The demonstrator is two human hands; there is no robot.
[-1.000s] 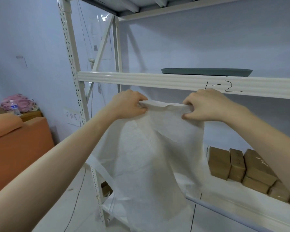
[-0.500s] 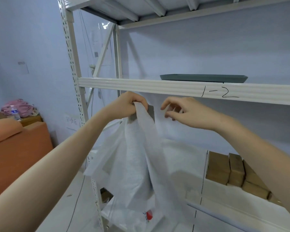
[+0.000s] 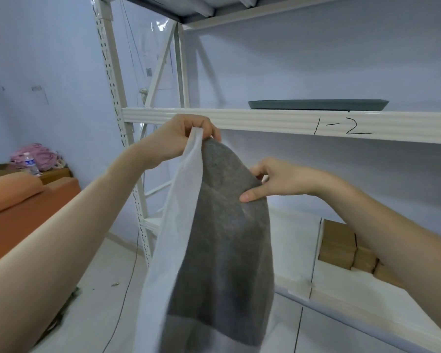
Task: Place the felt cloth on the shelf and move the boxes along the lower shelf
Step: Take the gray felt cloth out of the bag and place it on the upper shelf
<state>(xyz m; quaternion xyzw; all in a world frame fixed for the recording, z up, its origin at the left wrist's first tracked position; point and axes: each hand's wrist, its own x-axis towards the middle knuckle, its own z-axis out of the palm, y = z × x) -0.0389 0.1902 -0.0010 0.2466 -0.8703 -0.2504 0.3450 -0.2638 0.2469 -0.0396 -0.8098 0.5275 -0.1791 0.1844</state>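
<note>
A grey felt cloth [image 3: 224,245] hangs in front of me, half wrapped in a thin white fabric bag [image 3: 173,225]. My left hand [image 3: 181,138] pinches the top edge of the white bag just under the middle shelf beam [image 3: 265,121]. My right hand [image 3: 275,179] grips the grey felt near its top right, thumb pressed on it. Brown cardboard boxes [image 3: 341,248] stand on the lower shelf [image 3: 341,286] to the right, partly hidden by my right forearm.
A dark green tray [image 3: 316,104] lies on the middle shelf, marked "1-2". The white upright post [image 3: 117,118] stands left of my hands. An orange sofa [image 3: 23,212] with a water bottle [image 3: 31,164] behind it sits at the far left.
My right hand let go of the white bag's edge, then took hold of the grey felt, which now shows out of the bag. My left hand kept its grip and rose slightly.
</note>
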